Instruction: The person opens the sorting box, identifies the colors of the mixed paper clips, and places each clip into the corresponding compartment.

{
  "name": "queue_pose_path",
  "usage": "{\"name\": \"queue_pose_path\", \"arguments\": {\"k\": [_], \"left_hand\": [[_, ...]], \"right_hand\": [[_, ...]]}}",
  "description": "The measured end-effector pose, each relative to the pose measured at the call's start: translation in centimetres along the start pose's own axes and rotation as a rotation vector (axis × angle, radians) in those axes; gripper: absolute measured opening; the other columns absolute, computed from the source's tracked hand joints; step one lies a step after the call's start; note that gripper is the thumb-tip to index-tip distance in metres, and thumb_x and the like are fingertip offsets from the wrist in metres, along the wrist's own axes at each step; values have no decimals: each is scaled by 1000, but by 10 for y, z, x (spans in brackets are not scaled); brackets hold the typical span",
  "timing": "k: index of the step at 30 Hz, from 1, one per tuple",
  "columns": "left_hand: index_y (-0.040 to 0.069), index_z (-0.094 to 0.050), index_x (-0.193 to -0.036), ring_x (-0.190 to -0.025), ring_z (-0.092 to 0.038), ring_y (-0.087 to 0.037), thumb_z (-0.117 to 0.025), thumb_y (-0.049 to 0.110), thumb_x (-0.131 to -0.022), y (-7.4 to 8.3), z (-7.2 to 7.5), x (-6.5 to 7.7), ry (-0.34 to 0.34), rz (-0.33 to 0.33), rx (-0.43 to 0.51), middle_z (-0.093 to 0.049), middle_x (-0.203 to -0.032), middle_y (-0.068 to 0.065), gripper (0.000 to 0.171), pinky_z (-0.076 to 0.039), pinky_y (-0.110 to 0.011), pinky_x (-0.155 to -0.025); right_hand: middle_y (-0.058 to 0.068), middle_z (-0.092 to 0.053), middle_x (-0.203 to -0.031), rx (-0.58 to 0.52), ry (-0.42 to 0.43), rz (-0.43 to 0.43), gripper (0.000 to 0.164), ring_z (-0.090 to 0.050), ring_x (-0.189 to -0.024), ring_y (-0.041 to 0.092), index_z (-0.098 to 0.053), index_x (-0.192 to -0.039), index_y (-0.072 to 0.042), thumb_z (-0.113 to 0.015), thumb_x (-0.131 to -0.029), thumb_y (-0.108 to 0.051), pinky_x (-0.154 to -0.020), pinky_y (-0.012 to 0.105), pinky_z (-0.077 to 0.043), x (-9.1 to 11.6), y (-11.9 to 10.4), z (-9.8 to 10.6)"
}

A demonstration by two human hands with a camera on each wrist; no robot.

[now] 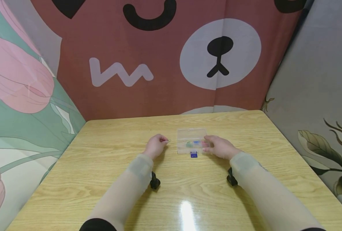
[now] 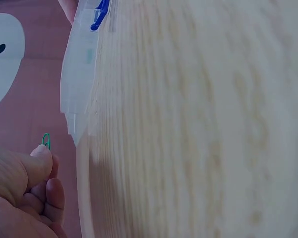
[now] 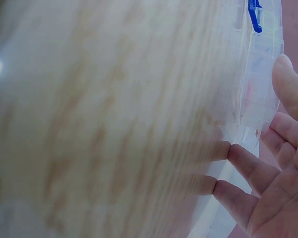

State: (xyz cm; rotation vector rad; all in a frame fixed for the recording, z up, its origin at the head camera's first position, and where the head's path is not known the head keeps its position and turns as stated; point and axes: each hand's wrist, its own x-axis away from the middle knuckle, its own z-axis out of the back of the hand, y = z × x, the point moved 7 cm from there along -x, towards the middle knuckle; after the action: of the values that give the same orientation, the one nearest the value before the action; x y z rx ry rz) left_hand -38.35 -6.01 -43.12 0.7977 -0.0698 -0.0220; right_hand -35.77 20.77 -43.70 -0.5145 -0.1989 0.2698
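A clear plastic box (image 1: 183, 151) with a blue latch (image 1: 194, 154) at its front lies on the table. Green, blue and pink contents show through it; whether its lid is raised I cannot tell. Left of the box, my left hand (image 1: 155, 146) pinches a small green paper clip (image 2: 46, 140) between thumb and fingers, above the tabletop and apart from the box. My right hand (image 1: 220, 147) is at the box's right end, its thumb and fingers spread about that end. In the right wrist view, two fingertips (image 3: 222, 191) of this hand touch the wooden surface.
The wood-grain table (image 1: 101, 160) reaches back to a brown bear-print cloth (image 1: 159, 96). Printed cloths hang at both sides. A black wrist mount (image 1: 155, 181) sits under the left forearm and another black mount (image 1: 231, 178) by the right.
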Motion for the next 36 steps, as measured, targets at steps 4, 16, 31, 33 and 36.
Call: {"name": "queue_pose_path", "arguments": {"k": [4,16,31,33,36], "left_hand": [[13,-66,-99,-89,-56,-20,-57,21,-98,1,-2,0,-7,0,9,-64,-97,-1,12,-43,-37,-82],[13,-68,-98,-90,-58,-19,-59,20,-97,12,-8,-2,9,-24,44,-66,-95,-1,12,-46,-37,-84],[12,-68,-96,-89,-58,-18,-60,20,-96,33,-21,-4,3,-72,36,-66,-93,0,11,-45,-37,-85],[13,-68,-95,-89,-57,-18,-61,20,-96,34,-23,-4,-2,-67,40,-65,-92,0,10,-45,-37,-85],[14,-68,-95,-87,-57,-18,-61,20,-96,36,-26,-6,-10,-55,53,-65,-92,1,10,-45,-37,-84]], "right_hand": [[19,-34,-151,-6,-1,-5,71,-27,-139,40,-35,-148,-5,-63,-93,-39,-109,55,-22,0,1,-1],[19,-34,-151,-5,-3,-11,71,-27,-139,40,-35,-148,-5,-63,-93,-40,-110,56,-22,0,-1,1],[19,-34,-151,-11,-6,5,70,-28,-138,40,-34,-148,-4,-62,-94,-38,-109,55,-23,2,-2,1],[19,-34,-151,-13,-8,3,70,-28,-138,40,-34,-149,-4,-62,-94,-38,-109,55,-23,1,-1,1],[19,-34,-151,-15,-10,1,70,-28,-138,40,-33,-149,-5,-62,-94,-38,-109,56,-23,1,0,1]]}}
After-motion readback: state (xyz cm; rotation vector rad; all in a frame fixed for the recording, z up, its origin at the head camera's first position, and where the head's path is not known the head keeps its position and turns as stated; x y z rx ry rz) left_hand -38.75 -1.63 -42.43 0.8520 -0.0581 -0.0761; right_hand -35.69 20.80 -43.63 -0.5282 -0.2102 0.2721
